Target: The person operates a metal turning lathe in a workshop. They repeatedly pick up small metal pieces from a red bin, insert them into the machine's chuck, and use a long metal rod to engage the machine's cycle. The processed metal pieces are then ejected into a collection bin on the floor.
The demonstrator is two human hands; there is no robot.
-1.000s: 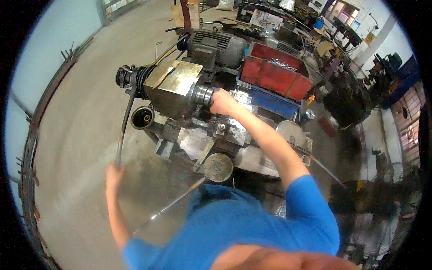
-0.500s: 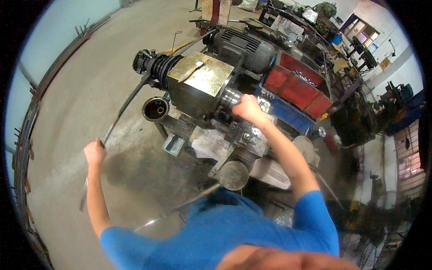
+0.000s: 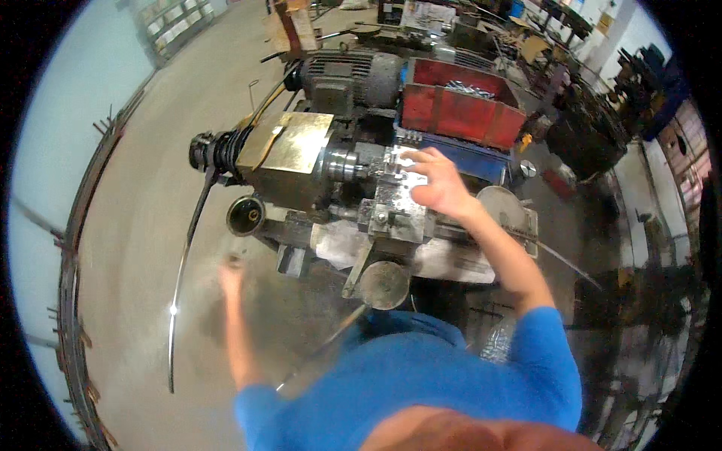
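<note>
A small lathe-like machine stands in front of me, with a brass-coloured box housing and a shiny round chuck on its right side. Above the metal tool slide, my right hand is open, fingers apart and nothing in them. A long metal rod slants down from the black pulley end of the housing. My left hand is off the rod, to its right and below a round oily cup. Motion smears its fingers.
Behind the slide sits a red bin holding small metal pieces, over a blue tray. A ribbed motor stands behind the housing. A brush lies on the housing. Long bars line the left wall.
My left hand has let go of the rod and moved right. My right hand has left the chuck, opened and shifted right over the slide. The rod now hangs more steeply.
</note>
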